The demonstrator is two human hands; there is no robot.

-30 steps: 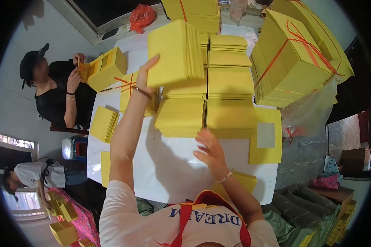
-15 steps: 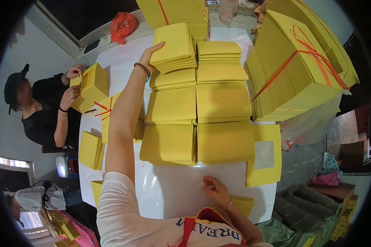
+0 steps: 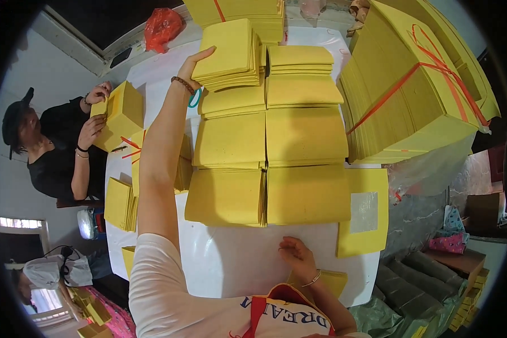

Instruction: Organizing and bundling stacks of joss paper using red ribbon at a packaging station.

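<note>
At the far end of the left row, my left hand [image 3: 194, 70] grips a pack of yellow card sheets [image 3: 224, 50] by its left side. The thumb lies over the edge; the other fingers are mostly hidden. This pack sits raised and slightly askew above the row's far pack [image 3: 231, 101]. Two rows of similar packs run toward me, with a near left pack [image 3: 225, 196] and a near right pack [image 3: 307, 194]. My right hand [image 3: 299, 259] hovers near the table's front edge, fingers loosely bent and apart, holding nothing. Beside its wrist lies another yellow pack [image 3: 332, 281].
A tall yellow stack tied with red string [image 3: 403, 96] stands at right. A yellow sheet with a pale window [image 3: 380, 225] lies near it on the white table [image 3: 219, 265]. At left, a person in black [image 3: 59, 143] handles a yellow box [image 3: 124, 115]. A red bag [image 3: 163, 29] sits behind.
The view has shifted slightly. My left hand and its pack have moved a little left and farther away. My right hand stays nearly in place.
</note>
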